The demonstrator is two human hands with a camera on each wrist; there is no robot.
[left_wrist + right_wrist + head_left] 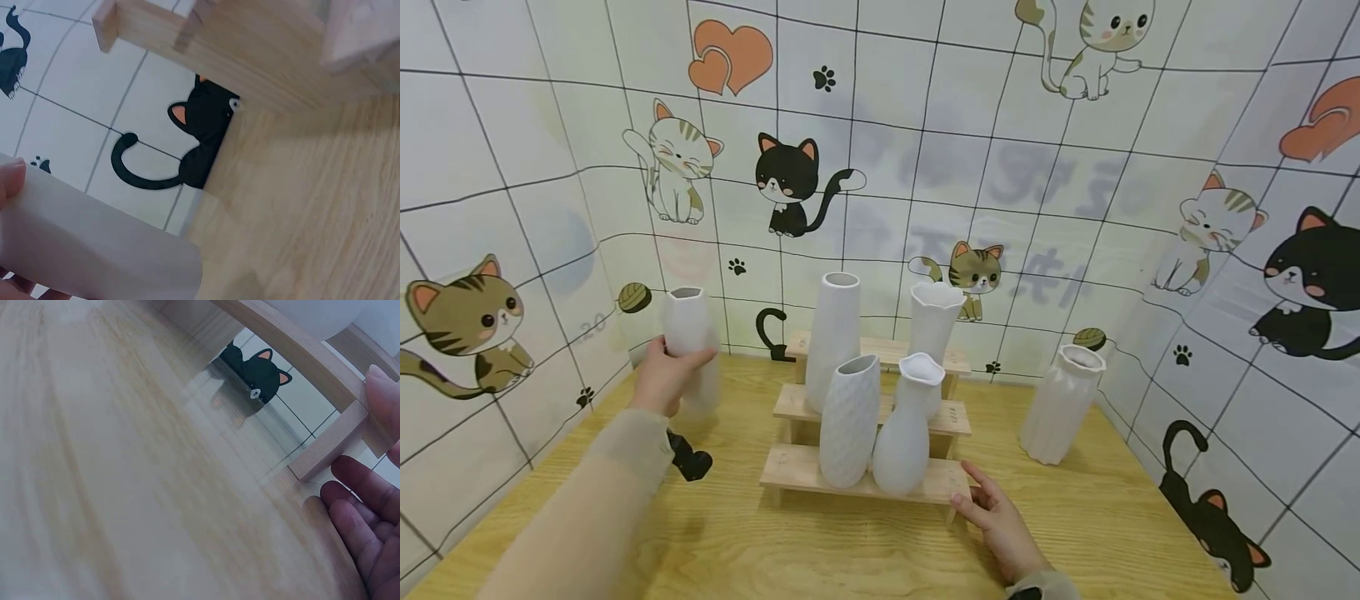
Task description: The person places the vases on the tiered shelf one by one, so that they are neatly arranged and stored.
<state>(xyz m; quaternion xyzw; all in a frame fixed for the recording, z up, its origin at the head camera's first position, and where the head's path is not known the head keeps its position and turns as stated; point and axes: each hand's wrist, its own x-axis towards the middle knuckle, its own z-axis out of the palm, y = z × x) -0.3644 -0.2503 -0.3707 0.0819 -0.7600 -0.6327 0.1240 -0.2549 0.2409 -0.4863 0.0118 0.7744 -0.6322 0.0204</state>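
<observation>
In the head view my left hand [666,375] grips a white vase [688,321] with an angular mouth, left of the wooden stepped stand [790,462]. The left wrist view shows the vase's smooth side [106,237]; whether its base touches the table cannot be told. My right hand [1000,525] rests its fingertips against the right end of the stand's lowest step. In the right wrist view, loosely bent fingers [362,512] lie beside the stand's leg [331,440]. A textured vase [850,425] and a pear-shaped vase with a wavy rim [902,450] stand on the lowest step.
Behind them on the stand are a tall tapered vase [835,333] and a flared, scalloped vase [934,321]. A ribbed vase [1060,408] stands to the right on the wood-grain table [850,550]. Cat-patterned walls [880,167] enclose the back and sides.
</observation>
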